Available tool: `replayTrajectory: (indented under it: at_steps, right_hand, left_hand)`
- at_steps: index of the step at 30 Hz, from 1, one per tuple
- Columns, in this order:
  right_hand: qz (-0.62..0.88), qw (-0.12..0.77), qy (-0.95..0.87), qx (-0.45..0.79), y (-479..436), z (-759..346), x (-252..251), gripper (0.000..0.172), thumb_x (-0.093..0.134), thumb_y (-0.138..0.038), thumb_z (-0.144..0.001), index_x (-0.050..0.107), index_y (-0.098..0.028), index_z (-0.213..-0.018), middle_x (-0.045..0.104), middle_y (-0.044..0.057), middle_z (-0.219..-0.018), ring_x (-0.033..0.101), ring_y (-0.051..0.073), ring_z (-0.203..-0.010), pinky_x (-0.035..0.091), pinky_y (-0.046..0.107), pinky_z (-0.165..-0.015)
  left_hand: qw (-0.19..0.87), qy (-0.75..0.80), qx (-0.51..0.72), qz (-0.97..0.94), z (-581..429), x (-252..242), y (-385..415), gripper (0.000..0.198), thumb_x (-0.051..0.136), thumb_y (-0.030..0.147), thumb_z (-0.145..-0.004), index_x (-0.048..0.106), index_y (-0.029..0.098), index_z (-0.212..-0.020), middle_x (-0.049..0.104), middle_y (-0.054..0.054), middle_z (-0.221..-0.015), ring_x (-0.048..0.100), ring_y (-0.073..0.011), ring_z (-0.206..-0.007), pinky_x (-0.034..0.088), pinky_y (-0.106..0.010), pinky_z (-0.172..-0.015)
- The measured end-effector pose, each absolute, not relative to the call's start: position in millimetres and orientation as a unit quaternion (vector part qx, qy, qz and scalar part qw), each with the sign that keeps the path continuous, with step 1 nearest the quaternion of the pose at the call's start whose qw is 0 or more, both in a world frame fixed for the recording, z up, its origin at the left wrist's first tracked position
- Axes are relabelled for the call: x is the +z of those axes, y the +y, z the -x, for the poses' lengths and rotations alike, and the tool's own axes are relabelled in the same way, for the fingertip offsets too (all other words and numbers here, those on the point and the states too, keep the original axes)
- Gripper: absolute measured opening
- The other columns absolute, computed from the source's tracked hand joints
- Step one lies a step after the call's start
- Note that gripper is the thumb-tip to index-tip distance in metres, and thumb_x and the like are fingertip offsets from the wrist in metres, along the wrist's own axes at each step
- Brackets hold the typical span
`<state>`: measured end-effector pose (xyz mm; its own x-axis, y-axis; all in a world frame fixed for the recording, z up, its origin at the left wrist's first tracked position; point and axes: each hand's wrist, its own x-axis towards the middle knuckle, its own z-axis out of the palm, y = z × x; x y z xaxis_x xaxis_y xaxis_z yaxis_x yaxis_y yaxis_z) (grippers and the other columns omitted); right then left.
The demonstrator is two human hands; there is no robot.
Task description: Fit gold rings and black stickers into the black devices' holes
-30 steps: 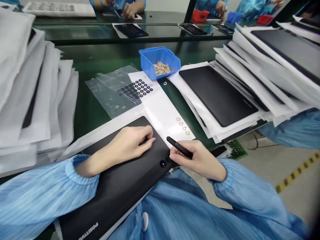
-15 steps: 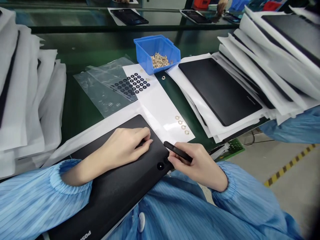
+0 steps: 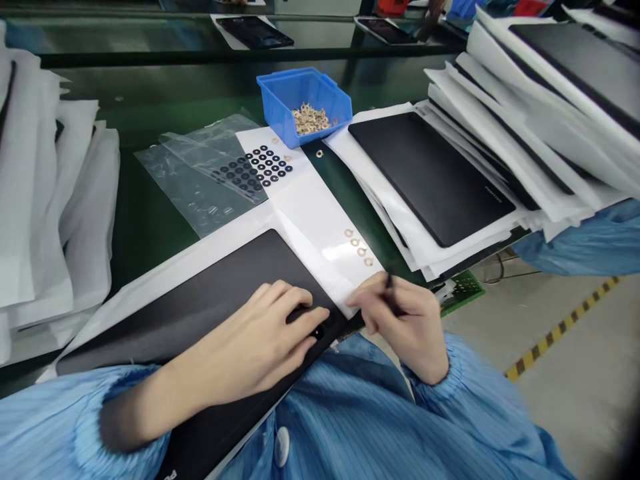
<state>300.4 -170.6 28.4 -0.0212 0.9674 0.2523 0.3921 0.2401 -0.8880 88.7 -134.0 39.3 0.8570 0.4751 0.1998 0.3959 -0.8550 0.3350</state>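
Observation:
A black panel (image 3: pixel 210 300) lies on white wrapping in front of me, with round camera openings near its right corner. My left hand (image 3: pixel 275 330) rests over that corner, its fingers apart and curved around the openings. Just right of the panel is my right hand (image 3: pixel 400 317), closed around a dark pen-like tool (image 3: pixel 389 281) that is mostly hidden and blurred. Beyond the hands a white sheet (image 3: pixel 315 207) carries black rings (image 3: pixel 270 163) at its far end and several small gold rings (image 3: pixel 359 247) at its near end.
A blue bin (image 3: pixel 277 110) holds small gold parts (image 3: pixel 311 119). Another black panel (image 3: pixel 430 177) lies on wrapping at the right, beside a tall wrapped stack (image 3: pixel 530 113). More wrapped pieces (image 3: pixel 83 200) stand at the left. A blue sleeve (image 3: pixel 580 237) shows at the right edge.
My left hand has moved right and nearer, onto the camera corner, and its fingers have spread. My right hand has shifted slightly right and turned, with the tool now largely hidden.

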Motion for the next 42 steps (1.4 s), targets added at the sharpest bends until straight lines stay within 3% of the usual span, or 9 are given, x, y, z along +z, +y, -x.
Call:
replayTrajectory:
  at_steps: [3, 5, 9, 12, 26, 42]
  right_hand:
    - [0.508, 0.565, -0.531, 0.376, -178, -297, 21, 0.044, 0.038, -0.034, -0.097, 0.07, -0.018, -0.071, 0.059, 0.003, -0.064, 0.055, 0.012, -0.052, 0.042, 0.026, -0.048]
    - [0.497, 0.583, -0.511, 0.39, -182, -294, 18, 0.042, 0.039, -0.034, -0.097, 0.067, -0.018, -0.069, 0.058, 0.002, -0.066, 0.056, 0.012, -0.054, 0.044, 0.026, -0.049]
    - [0.525, 0.555, -0.55, 0.336, -184, -291, 16, 0.017, 0.056, -0.023, -0.089, 0.063, -0.019, -0.075, 0.061, 0.001, -0.073, 0.061, 0.013, -0.069, 0.051, 0.026, -0.064]
    - [0.521, 0.567, -0.511, 0.381, -183, -289, 15, 0.005, 0.057, -0.022, -0.089, 0.062, -0.021, -0.087, 0.063, 0.0, -0.077, 0.065, 0.015, -0.075, 0.056, 0.026, -0.064]
    - [0.522, 0.557, -0.527, 0.373, -186, -283, 18, 0.016, 0.059, -0.006, -0.081, 0.055, -0.019, -0.072, 0.061, 0.0, -0.072, 0.065, 0.013, -0.064, 0.057, 0.024, -0.056]
    - [0.554, 0.536, -0.539, 0.34, -186, -277, 20, 0.019, 0.06, -0.004, -0.078, 0.053, -0.019, -0.069, 0.061, -0.001, -0.071, 0.064, 0.012, -0.063, 0.053, 0.024, -0.057]
  left_hand:
    - [0.133, 0.22, 0.107, -0.96, -88, 40, -142, 0.032, 0.04, 0.019, -0.095, 0.05, 0.015, -0.125, 0.05, -0.013, -0.113, 0.045, -0.0271, -0.099, 0.044, -0.041, -0.077]
    - [0.135, 0.22, 0.102, -0.961, -88, 40, -144, 0.033, 0.038, 0.016, -0.095, 0.049, 0.015, -0.127, 0.049, -0.014, -0.112, 0.044, -0.0269, -0.097, 0.045, -0.042, -0.075]
    - [0.145, 0.228, 0.1, -0.958, -89, 40, -143, 0.036, 0.038, 0.013, -0.095, 0.047, 0.017, -0.129, 0.048, -0.013, -0.11, 0.043, -0.0267, -0.096, 0.044, -0.042, -0.073]
    - [0.158, 0.224, 0.099, -0.957, -89, 40, -143, 0.037, 0.037, 0.012, -0.095, 0.047, 0.018, -0.13, 0.048, -0.013, -0.11, 0.043, -0.0265, -0.097, 0.043, -0.041, -0.073]
    - [0.167, 0.217, 0.114, -0.955, -89, 37, -148, 0.034, 0.038, 0.009, -0.094, 0.048, 0.007, -0.127, 0.051, -0.011, -0.101, 0.042, -0.0249, -0.096, 0.041, -0.038, -0.073]
    - [0.158, 0.217, 0.124, -0.955, -88, 38, -146, 0.031, 0.038, 0.009, -0.093, 0.051, 0.009, -0.122, 0.051, -0.011, -0.099, 0.044, -0.0247, -0.094, 0.042, -0.036, -0.07]
